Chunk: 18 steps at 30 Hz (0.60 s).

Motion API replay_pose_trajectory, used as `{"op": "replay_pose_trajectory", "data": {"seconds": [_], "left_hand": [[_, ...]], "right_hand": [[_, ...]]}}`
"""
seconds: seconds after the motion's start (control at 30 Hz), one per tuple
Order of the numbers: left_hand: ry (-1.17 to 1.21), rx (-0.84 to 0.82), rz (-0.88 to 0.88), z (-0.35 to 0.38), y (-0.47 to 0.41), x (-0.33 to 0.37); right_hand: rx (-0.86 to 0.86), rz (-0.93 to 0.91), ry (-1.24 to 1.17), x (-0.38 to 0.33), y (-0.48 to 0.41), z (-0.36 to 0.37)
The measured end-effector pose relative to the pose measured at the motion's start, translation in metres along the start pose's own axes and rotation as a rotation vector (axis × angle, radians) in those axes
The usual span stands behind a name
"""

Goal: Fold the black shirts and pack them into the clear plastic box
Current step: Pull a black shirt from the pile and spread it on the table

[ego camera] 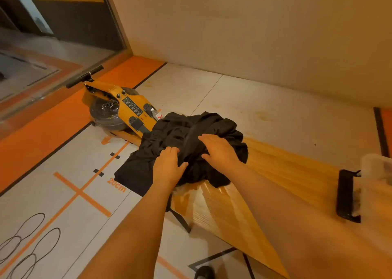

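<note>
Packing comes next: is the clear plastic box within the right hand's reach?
Probably yes: only wooden tabletop lies between the right hand, resting on the crumpled black shirts, and the clear plastic box.

Your wooden bench (286, 172), wrapped in clear film, stands on the tiled floor (212, 92). A crumpled heap of black shirts (191, 134) lies on its far end, with part of it hanging over the left edge. On your right a blurred clear box (375, 172) with a black handle rests on the bench. A rower (118, 109) and cable loops (31, 247) lie on the floor.
</note>
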<state>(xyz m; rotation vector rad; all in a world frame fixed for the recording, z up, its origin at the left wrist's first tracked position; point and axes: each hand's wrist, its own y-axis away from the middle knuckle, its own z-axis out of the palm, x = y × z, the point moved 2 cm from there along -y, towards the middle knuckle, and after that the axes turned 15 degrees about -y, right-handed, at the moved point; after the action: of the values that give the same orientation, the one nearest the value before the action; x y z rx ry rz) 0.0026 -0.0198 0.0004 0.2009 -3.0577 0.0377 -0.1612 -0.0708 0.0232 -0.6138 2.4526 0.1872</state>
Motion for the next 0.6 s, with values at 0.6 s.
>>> {"op": "replay_pose_trajectory", "data": {"seconds": [0.6], "left_hand": [[0.311,-0.351,0.070,0.029,-0.056,-0.035]], "right_hand": [[-0.080,0.059,0.275,0.004,-0.056,0.048]]}}
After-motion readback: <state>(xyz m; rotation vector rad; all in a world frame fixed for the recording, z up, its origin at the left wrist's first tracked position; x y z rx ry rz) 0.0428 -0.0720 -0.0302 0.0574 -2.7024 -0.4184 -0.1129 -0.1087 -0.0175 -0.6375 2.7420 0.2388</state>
